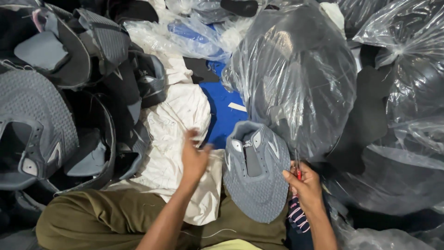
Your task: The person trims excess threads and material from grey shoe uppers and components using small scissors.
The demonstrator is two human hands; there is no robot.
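Grey knitted shoe upper with pale reflective patches near its tongue opening point(255, 173) lies on the person's lap, on the olive-green trouser leg point(101, 217), with its rounded toe part pointing toward the body and its opening pointing away. Right hand point(305, 187) touches the right edge of this upper; its fingers are closed together around a small thin tool with a red part point(298, 169), and the metal tip stands up above the knuckles. Left hand point(194, 157) is lifted a little above a crumpled white cloth sack point(178, 139), the fingers are loosely curled and slightly apart, and it is blurred, so I cannot tell if it pinches something; it holds nothing that I can see. This hand is just beside the left edge of the upper but not touching it. To the left is a big heap of similar grey and black shoe uppers point(55, 102), piled one in another. Behind the upper stands a large clear plastic bag filled with dark pieces point(296, 78), and more such transparent bags point(407, 106) are at the right side. Between the white sack and the big bag a blue sheet point(224, 111) is visible on the floor
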